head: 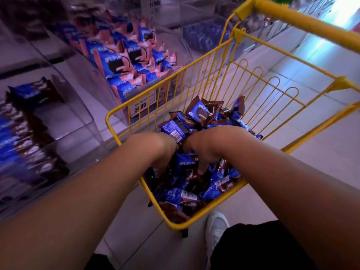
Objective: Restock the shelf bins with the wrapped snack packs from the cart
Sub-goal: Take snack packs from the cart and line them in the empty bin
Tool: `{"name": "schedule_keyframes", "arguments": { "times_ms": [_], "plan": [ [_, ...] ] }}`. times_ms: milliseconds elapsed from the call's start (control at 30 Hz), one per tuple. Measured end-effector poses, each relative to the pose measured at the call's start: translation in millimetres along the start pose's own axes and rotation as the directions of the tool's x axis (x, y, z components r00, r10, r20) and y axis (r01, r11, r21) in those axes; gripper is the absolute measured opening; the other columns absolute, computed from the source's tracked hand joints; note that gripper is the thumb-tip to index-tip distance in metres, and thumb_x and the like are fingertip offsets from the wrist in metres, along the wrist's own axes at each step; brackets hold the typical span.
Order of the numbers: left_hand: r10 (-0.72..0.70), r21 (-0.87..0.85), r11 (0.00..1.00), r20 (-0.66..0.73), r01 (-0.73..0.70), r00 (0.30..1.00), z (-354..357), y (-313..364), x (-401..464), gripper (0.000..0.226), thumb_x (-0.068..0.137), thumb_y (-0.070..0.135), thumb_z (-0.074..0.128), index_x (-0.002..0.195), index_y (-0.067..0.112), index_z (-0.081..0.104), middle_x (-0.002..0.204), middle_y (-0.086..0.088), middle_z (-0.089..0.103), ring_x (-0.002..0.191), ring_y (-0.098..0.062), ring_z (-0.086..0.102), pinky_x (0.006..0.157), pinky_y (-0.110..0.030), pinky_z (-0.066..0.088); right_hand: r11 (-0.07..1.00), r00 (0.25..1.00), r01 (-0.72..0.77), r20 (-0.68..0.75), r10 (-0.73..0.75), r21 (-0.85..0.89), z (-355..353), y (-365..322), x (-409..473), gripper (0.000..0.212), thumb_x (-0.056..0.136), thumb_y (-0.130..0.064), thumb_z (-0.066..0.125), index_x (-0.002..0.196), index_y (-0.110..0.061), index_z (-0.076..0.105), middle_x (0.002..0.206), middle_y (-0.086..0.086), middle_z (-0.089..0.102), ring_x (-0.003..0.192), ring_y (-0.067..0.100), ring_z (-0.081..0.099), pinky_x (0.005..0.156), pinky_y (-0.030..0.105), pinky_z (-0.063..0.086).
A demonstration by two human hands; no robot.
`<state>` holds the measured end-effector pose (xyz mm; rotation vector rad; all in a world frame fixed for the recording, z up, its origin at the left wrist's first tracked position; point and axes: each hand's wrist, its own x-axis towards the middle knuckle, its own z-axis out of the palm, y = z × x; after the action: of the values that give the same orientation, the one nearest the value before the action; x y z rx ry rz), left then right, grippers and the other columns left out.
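Pale floor tiles (pixel 303 61) run under a shop aisle, seen from the one head view, with clear shelf bins along the left and a yellow wire cart (pixel 196 71) drawn up close beside them. The cart's basket is heaped with wrapped snack packs (pixel 202 114) in blue and brown film.

Both hands are plunged into that heap. The left hand (pixel 165 152) is buried to the wrist among the packs, so whether its fingers are spread or curled cannot be told. The right hand (pixel 202 151) is bent downward with its fingers pushed into the packs; some appear curled around wrappers, but the grip is mostly hidden and cannot be stated firmly.

The step in hand is judged to be the gathering of a load from the cart, with nothing yet lifted. The next move would call for a firm two-handed scoop, then a lift over the cart's near-left rim and a carry leftward to a bin.

The near-left bin (pixel 58 137) is only partly filled with matching blue-and-brown packs and is judged the likely target. Farther along, a fuller bin (pixel 124 61) holds blue-and-pink packs, with a price label (pixel 140 107) on its front. Slippery wrappers may spill from an overfull scoop. A white shoe (pixel 216 228) is seen on the floor just near the cart's near corner.
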<state>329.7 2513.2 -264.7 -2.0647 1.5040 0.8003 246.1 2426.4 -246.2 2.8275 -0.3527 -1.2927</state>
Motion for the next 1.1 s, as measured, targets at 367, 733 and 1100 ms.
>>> {"name": "schedule_keyframes", "arguments": {
  "times_ms": [367,733,1100],
  "plan": [
    [0.026,-0.418,0.88,-0.429,-0.224,0.903,-11,-37,-34,0.045,0.064,0.035,0.09,0.097,0.031,0.06,0.112,0.006,0.057,0.101,-0.021,0.057,0.084,-0.04,0.051,0.864,0.991,0.005,-0.119,0.063,0.503,-2,31,-4,0.054,0.091,-0.014,0.07,0.14,-0.013,0.047,0.101,0.007,0.068,0.077,0.019,0.072,0.062,0.028,0.058],
    [-0.046,-0.499,0.796,-0.614,-0.343,0.788,0,-40,-48,0.044,0.069,0.031,0.088,0.096,0.035,0.053,0.109,0.008,0.059,0.096,-0.015,0.056,0.078,-0.034,0.046,0.987,0.993,-0.114,0.026,0.118,-0.115,0,-7,6,0.087,0.084,-0.032,0.078,0.155,-0.016,0.029,0.155,0.006,0.035,0.137,0.03,0.042,0.103,0.037,0.041],
    [-0.394,-0.573,0.73,-0.798,-0.373,0.456,2,-46,-59,0.033,0.064,0.045,0.087,0.082,0.025,0.069,0.071,0.011,0.067,0.064,0.001,0.059,0.049,-0.016,0.041,0.312,0.776,0.469,-0.554,0.301,0.826,2,60,-70,0.024,0.08,0.007,0.073,0.1,-0.006,0.067,0.086,0.02,0.072,0.075,0.026,0.073,0.068,0.037,0.063]
  ]
}}
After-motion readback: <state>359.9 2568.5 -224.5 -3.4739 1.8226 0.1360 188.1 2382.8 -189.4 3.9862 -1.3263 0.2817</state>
